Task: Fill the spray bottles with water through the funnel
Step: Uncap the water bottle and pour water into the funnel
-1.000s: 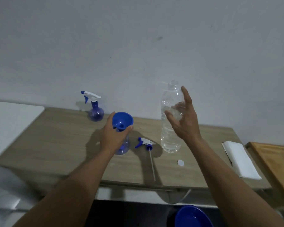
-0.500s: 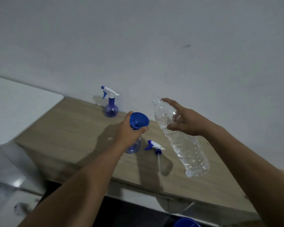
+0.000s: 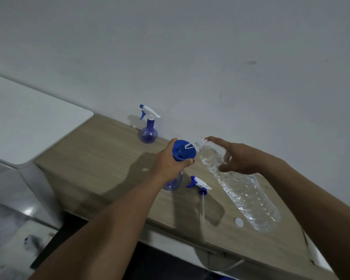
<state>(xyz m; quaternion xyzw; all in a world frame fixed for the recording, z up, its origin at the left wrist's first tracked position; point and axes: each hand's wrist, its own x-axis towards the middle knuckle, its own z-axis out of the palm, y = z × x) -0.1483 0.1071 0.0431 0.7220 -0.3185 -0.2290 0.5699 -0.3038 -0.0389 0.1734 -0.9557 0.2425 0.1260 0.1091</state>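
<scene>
My left hand (image 3: 170, 162) grips the blue funnel (image 3: 184, 151), which sits in the neck of an open blue spray bottle (image 3: 173, 182) on the wooden table (image 3: 101, 158). My right hand (image 3: 236, 156) holds a clear water bottle (image 3: 240, 184) tilted, mouth down at the funnel's rim, and a thin stream of water runs into the funnel. The removed trigger head with its tube (image 3: 199, 184) lies on the table just right of the open bottle. A second spray bottle (image 3: 149, 128) with its trigger head on stands at the back by the wall.
A small white bottle cap (image 3: 238, 221) lies near the table's front edge under the water bottle. A white surface (image 3: 28, 122) adjoins the table on the left. The grey wall runs close behind the table.
My right hand took hold of the standing water bottle, lifted it and tipped it toward the funnel; its mouth now reaches the rim and water flows. My left hand stayed on the funnel.
</scene>
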